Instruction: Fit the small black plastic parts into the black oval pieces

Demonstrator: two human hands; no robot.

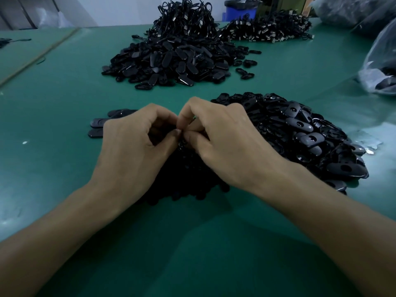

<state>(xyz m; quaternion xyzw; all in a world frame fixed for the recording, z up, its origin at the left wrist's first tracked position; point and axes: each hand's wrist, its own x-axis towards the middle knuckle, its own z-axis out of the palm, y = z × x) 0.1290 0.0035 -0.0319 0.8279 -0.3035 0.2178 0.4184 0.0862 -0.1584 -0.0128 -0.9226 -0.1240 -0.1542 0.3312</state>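
Observation:
My left hand (137, 146) and my right hand (222, 144) meet fingertip to fingertip over the green table, just above a dark heap of small black plastic parts (188, 181). Both hands have curled fingers that pinch something small and black between them; the piece itself is almost wholly hidden by the fingers. A large pile of black oval pieces (304, 133), many with a round hole, lies right of my right hand. A few oval pieces (96, 127) lie flat to the left of my left hand.
A second big pile of black oval pieces (171, 61) sits farther back in the middle. Behind it are heaps of black cables with metal plugs (267, 28). Clear plastic bags (379, 67) with black parts lie at the right edge. A blue bin (240, 11) stands beyond the table.

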